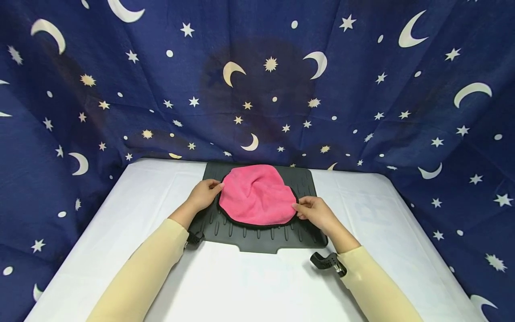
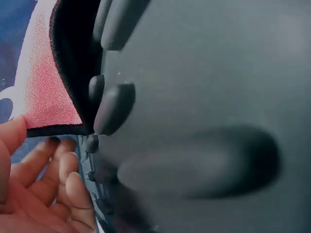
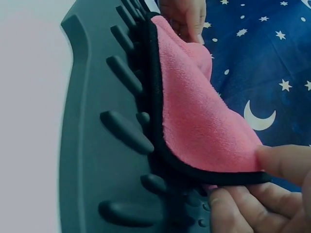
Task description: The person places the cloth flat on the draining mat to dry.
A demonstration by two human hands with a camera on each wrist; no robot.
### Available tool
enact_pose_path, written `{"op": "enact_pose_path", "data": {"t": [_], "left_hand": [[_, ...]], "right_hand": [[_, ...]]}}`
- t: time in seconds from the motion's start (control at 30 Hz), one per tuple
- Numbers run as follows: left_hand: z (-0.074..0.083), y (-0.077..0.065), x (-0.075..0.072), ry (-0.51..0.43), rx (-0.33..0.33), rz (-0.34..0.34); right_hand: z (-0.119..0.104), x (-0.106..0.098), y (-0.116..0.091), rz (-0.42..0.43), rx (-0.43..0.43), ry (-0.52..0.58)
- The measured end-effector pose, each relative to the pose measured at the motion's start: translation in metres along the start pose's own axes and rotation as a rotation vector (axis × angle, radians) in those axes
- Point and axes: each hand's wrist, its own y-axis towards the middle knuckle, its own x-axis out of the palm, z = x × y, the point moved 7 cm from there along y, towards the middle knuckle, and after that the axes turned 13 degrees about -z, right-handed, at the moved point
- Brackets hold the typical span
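Note:
A pink fleecy cloth (image 1: 257, 194) with a black bound edge lies crumpled over a dark grey rubbery mat (image 1: 257, 243) with raised ridges. My left hand (image 1: 202, 195) pinches the cloth's left edge between thumb and fingers. On the opposite side, my right hand (image 1: 318, 212) pinches the right edge, thumb on top and fingers beneath. The right wrist view shows the cloth's corner (image 3: 214, 160) lifted at the right fingers. In the left wrist view the cloth's edge (image 2: 53, 130) stands raised near the left thumb, with the other fingers below it.
The mat sits on a white-covered table (image 1: 257, 286), near its back edge. Behind hangs a dark blue curtain (image 1: 257, 116) printed with moons and stars, which also runs along both sides. A black wrist device (image 1: 327, 261) sits below the right hand.

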Motion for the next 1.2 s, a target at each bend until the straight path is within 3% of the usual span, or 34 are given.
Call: {"op": "enact_pose_path", "data": {"t": [0.23, 0.53, 0.83, 1.0, 1.2], "left_hand": [[-0.002, 0.001, -0.004, -0.009, 0.038, 0.008], [-0.012, -0.017, -0.014, -0.017, -0.006, -0.092], [-0.018, -0.042, -0.014, 0.010, -0.059, -0.178], [-0.019, -0.051, -0.007, 0.022, -0.046, -0.221], [-0.018, -0.056, 0.002, 0.020, -0.033, -0.224]], "right_hand": [[0.001, -0.004, 0.001, -0.015, -0.045, -0.013], [0.004, -0.013, 0.002, -0.016, -0.063, 0.049], [0.014, -0.020, -0.005, -0.031, -0.009, 0.046], [0.020, -0.024, -0.013, -0.036, 0.038, 0.055], [0.020, -0.026, -0.022, -0.065, 0.076, 0.067]]}}
